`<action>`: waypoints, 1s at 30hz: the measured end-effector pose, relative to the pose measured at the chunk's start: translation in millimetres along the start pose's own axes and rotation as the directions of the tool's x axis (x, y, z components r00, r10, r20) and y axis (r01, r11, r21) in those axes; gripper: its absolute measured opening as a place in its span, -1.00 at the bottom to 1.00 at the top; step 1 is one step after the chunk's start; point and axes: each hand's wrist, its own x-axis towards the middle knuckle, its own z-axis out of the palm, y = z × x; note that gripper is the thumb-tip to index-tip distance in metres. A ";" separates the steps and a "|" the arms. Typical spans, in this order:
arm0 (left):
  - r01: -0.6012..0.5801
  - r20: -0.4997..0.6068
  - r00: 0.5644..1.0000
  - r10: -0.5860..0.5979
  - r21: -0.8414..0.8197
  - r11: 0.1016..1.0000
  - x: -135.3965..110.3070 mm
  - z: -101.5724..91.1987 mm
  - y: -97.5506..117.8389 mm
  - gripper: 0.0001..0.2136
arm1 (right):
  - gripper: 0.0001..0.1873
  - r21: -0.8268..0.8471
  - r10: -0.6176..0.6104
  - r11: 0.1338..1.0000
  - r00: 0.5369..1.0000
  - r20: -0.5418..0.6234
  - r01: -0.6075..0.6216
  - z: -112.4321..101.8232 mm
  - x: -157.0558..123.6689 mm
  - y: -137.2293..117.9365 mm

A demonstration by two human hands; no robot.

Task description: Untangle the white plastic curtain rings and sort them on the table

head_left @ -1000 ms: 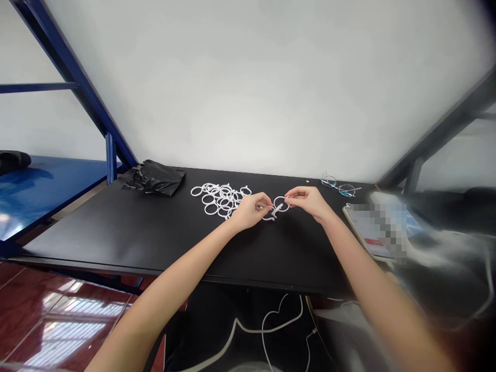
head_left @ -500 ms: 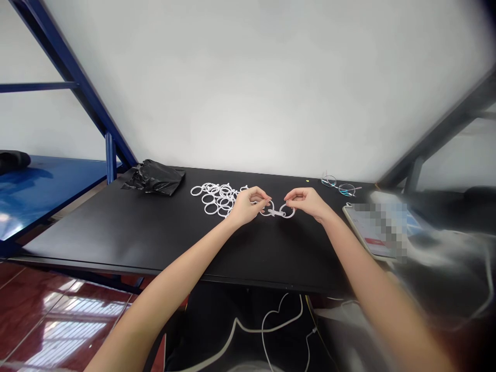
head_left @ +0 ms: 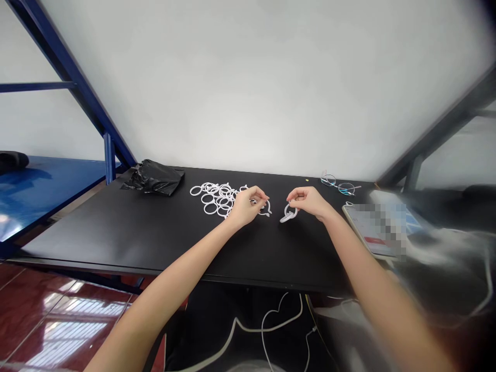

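Observation:
Over the middle of a black table (head_left: 116, 232), each of my hands pinches one white plastic ring. My left hand (head_left: 246, 205) is closed on a ring (head_left: 265, 208) that pokes out past its fingertips. A short gap to the right, my right hand (head_left: 308, 200) is closed on another ring (head_left: 289, 213) that hangs down with a small tab at its lower end. The two rings do not touch. Just left of my left hand lies a pile of several white rings (head_left: 215, 197).
A crumpled black plastic bag (head_left: 153, 177) lies at the table's back left. Eyeglasses (head_left: 339, 186) rest at the back right, with a phone or tablet (head_left: 374, 227) near the right edge. White cables (head_left: 271, 320) hang below the front edge. A blue frame (head_left: 65, 67) stands at left.
One second ago the two rings were joined between my hands. They have come apart, and my hands have drawn away from each other, each keeping one ring.

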 end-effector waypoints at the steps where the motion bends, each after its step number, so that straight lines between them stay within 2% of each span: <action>1: -0.001 0.004 1.000 0.001 0.011 1.000 0.2 0.0 -0.4 -0.97 | -0.87 0.002 0.000 1.000 1.000 0.004 0.000 0.1 -0.2 -0.1; 4: -0.001 0.069 0.998 -0.001 0.031 1.000 0.4 0.2 -1.6 -0.98 | -0.87 0.024 -0.010 1.000 1.000 -0.001 0.010 0.9 -0.8 -1.8; 7: -0.012 0.212 0.977 0.001 0.052 0.999 -1.5 1.7 -2.5 -0.98 | -0.87 0.067 -0.029 0.997 1.000 -0.007 0.029 1.2 -1.4 -4.6; 10: -0.062 0.321 0.947 0.027 0.100 0.993 -5.7 4.3 -2.7 -0.97 | -0.85 0.115 -0.053 0.992 0.999 -0.005 0.053 1.1 -2.1 -7.3; 12: -0.114 0.348 0.936 0.059 0.141 0.983 -8.4 5.5 -2.7 -0.97 | -0.84 0.147 -0.073 0.986 0.997 -0.008 0.073 1.2 -2.7 -8.8; 16: -0.201 0.340 0.933 0.116 0.227 0.953 -11.0 6.1 -4.4 -0.95 | -0.79 0.196 -0.105 0.975 0.994 -0.006 0.104 2.6 -4.6 -12.1; 20: -0.222 0.276 0.951 0.141 0.287 0.932 -10.5 6.3 -7.1 -0.88 | -0.73 0.237 -0.117 0.966 0.993 0.029 0.107 5.8 -7.2 -15.8; 26: -0.202 0.207 0.966 0.153 0.243 0.949 -9.4 6.5 -3.1 -0.60 | -0.69 0.281 -0.132 0.954 0.989 0.064 0.109 9.0 -8.3 -16.1; 30: -0.171 0.228 0.965 0.129 0.173 0.970 -9.8 7.4 1.8 -0.89 | -0.71 0.292 -0.133 0.950 0.989 0.061 0.109 8.3 -6.8 -13.6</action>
